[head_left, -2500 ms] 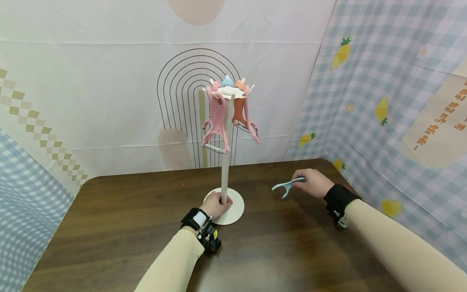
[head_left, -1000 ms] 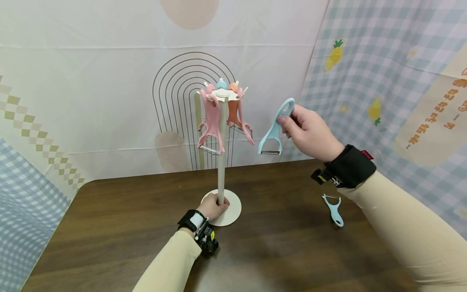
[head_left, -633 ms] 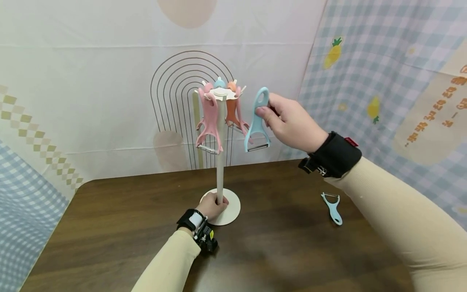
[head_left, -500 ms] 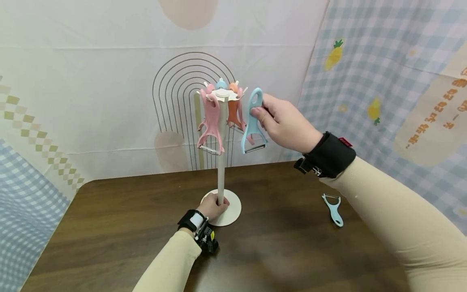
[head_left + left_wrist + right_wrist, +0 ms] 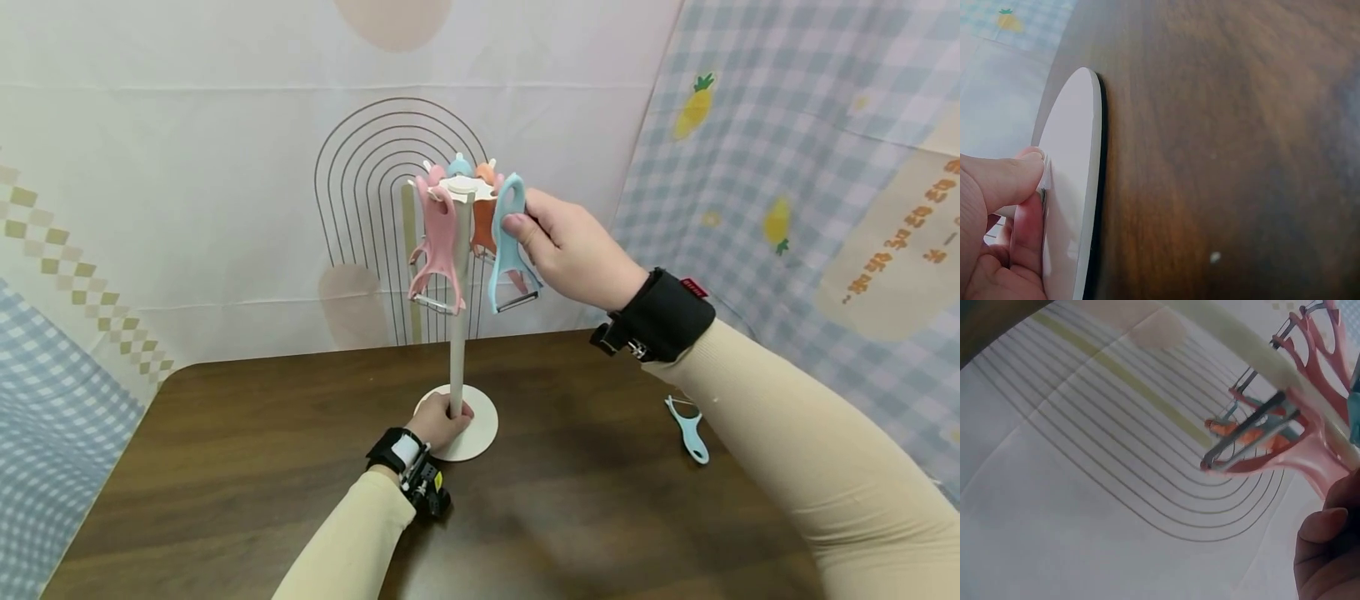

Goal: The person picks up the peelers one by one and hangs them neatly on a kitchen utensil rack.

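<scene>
A white stand (image 5: 457, 358) rises from a round base, with pink peelers (image 5: 438, 242) and an orange peeler (image 5: 483, 225) hanging from its top hooks. My left hand (image 5: 437, 422) grips the foot of the pole; in the left wrist view, thumb and fingers (image 5: 1010, 181) close round it just above the white base (image 5: 1072, 156). My right hand (image 5: 573, 247) pinches a light blue peeler (image 5: 507, 250) by its handle, blade end down, its holed end right beside the rack's hooks. In the right wrist view, a pink peeler (image 5: 1316, 450) hangs close by my fingertips (image 5: 1322, 526).
Another light blue peeler (image 5: 690, 431) lies on the dark wooden table (image 5: 262, 467) at the right, below my right forearm. A pale patterned cloth (image 5: 225, 208) hangs behind, and a checked cloth (image 5: 765, 192) hangs along the right side.
My right hand has lifted the light blue peeler from low over the table on the right, up and leftward to the rack's hooks. My left hand keeps its grip on the pole.
</scene>
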`<state>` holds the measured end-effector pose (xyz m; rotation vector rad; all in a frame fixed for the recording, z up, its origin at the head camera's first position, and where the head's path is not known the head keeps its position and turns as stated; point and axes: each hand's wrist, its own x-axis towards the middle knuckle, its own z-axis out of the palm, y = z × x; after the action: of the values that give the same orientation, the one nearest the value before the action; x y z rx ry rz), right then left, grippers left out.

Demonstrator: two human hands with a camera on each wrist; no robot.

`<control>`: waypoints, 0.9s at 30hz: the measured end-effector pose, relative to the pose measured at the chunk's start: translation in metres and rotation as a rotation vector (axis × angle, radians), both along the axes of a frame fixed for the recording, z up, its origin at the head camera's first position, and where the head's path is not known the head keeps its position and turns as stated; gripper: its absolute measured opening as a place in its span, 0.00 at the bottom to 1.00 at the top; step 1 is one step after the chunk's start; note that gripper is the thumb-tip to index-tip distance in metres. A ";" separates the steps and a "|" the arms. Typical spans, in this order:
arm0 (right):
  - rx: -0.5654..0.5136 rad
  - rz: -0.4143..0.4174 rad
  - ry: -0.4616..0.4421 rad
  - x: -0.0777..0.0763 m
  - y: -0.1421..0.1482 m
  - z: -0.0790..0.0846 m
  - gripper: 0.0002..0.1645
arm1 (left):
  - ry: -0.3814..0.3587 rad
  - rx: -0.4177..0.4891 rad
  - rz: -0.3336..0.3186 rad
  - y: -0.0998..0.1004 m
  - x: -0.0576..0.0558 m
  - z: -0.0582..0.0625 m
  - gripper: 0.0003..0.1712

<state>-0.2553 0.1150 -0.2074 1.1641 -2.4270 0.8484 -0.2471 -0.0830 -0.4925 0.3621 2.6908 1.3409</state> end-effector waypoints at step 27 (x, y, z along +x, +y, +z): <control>-0.072 -0.054 -0.094 0.005 -0.005 -0.012 0.17 | -0.028 -0.005 0.036 0.003 0.000 -0.002 0.03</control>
<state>-0.2504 0.1096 -0.2198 1.0496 -2.4688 0.9860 -0.2473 -0.0805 -0.4942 0.2938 2.6890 1.3386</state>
